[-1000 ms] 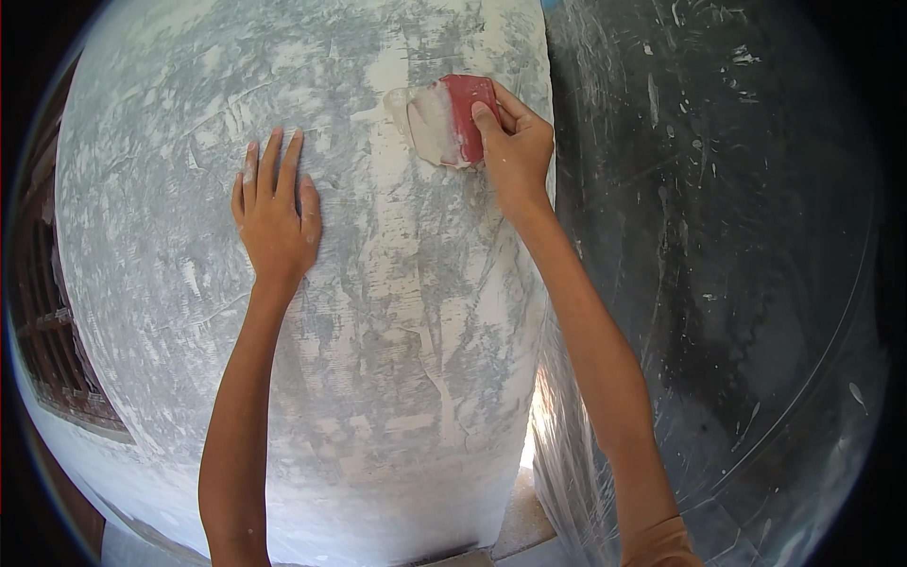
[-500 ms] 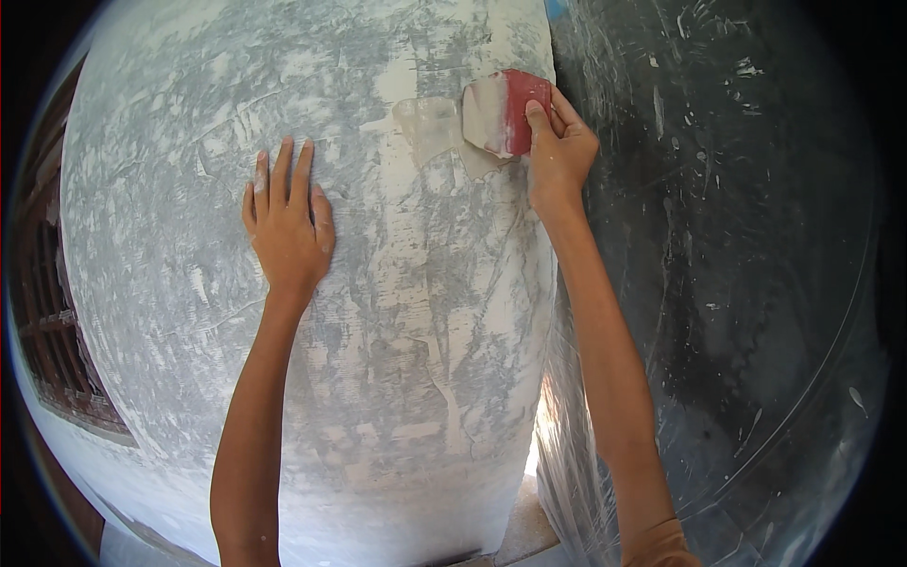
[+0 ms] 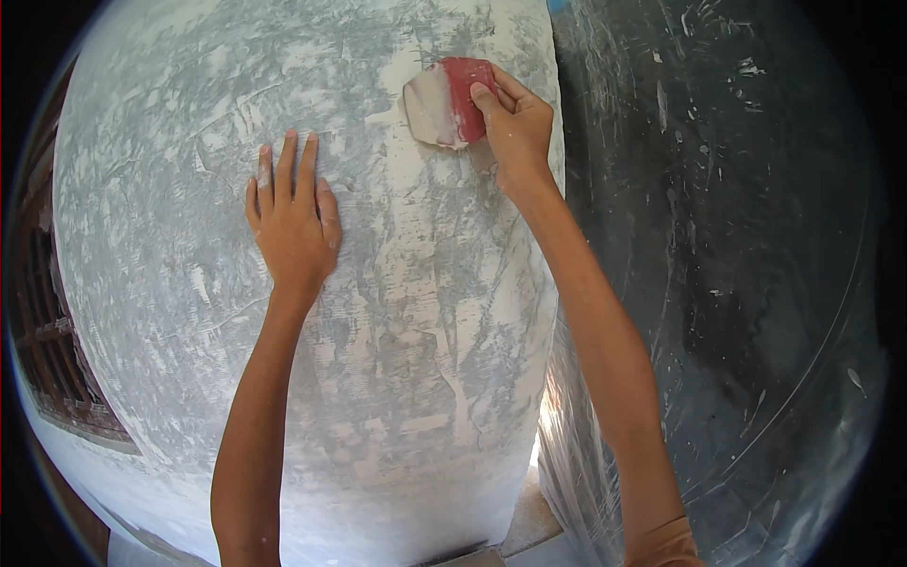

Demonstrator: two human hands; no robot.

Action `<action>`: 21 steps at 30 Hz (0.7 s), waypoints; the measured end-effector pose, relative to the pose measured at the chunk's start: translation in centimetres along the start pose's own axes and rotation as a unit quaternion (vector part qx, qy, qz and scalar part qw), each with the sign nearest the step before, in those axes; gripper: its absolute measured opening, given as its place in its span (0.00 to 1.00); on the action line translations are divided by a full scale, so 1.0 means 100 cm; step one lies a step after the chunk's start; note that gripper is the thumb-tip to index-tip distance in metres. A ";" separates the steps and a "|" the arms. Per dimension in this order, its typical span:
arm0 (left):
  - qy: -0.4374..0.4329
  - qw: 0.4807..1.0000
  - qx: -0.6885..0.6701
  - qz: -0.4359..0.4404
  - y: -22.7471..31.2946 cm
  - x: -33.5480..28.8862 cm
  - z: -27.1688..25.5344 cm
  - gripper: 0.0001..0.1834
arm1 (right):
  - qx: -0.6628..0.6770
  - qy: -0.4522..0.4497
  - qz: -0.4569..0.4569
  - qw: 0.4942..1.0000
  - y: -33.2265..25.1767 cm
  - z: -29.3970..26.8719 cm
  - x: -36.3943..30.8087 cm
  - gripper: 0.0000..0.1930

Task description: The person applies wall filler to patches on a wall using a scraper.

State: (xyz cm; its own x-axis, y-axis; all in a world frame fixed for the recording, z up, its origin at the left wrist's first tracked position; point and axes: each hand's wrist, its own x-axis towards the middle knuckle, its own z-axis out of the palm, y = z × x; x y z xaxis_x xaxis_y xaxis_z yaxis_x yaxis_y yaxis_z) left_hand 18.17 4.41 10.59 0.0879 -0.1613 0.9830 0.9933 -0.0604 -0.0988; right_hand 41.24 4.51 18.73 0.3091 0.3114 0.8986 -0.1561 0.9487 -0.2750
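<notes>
My right hand (image 3: 522, 132) grips a red putty scraper (image 3: 470, 94) at the upper part of the wall, thumb on its near face. Pale putty (image 3: 430, 106) coats the scraper's left half. Its blade side lies against or very close to the patchy white and grey wall (image 3: 378, 283). A patch of wet-looking filler shows just under the scraper, beside my wrist. Flat on the wall to the left rests my left hand (image 3: 296, 222), fingers spread and pointing up, with white smears on them. It holds nothing.
Right of the wall's edge hangs dark plastic sheeting (image 3: 737, 265) with white splashes. Clear crinkled plastic (image 3: 574, 425) gathers near the lower edge of the wall. A brown wooden grille (image 3: 59, 350) stands at the far left.
My right hand has moved left and slightly up with the scraper, over the filler patch that showed beside it before. My left hand stays at the same place on the wall.
</notes>
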 end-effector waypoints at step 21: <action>0.009 1.000 0.026 0.006 -0.001 -0.001 -0.001 0.26 | 0.088 0.095 0.023 0.991 -0.007 -0.057 0.001 0.18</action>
State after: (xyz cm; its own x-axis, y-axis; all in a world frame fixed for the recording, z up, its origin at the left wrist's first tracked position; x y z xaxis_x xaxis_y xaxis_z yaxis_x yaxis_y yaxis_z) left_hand 18.06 4.33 10.48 0.0992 -0.1798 0.9787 0.9947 -0.0069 -0.1021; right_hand 46.79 4.18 17.09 0.4670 0.3751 0.8007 -0.3300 0.9141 -0.2357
